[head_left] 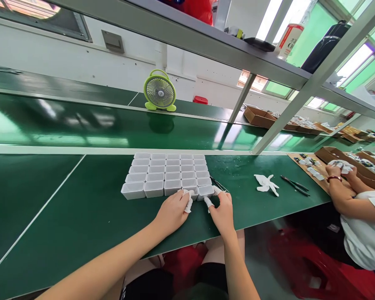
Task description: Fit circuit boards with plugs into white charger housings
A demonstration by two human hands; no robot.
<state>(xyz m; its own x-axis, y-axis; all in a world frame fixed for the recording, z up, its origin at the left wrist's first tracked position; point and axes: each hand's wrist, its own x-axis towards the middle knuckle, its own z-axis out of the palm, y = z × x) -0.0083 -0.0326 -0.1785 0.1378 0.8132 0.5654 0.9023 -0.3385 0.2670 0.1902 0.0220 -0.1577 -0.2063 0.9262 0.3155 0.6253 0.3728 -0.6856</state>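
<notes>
A block of small white open-topped plastic boxes [156,176] stands in rows on the green table. My right hand [224,211], with white coverings on its thumb and index fingertips, grips the front-right corner box [205,191] between them. Just left of that box, my left hand [172,211] is closed against the front row. White material covers its thumb and fingertips, and what they hold is hidden. Dark tweezers [218,183] lie beside the boxes, partly behind my right hand.
To the right lie a crumpled white cloth-like piece [266,184] and dark-handled pliers [295,186]. A co-worker's hands [342,170] hold white pieces by a cardboard box [346,166]. A green fan [160,91] stands at the back. An overhead shelf [206,37] crosses above.
</notes>
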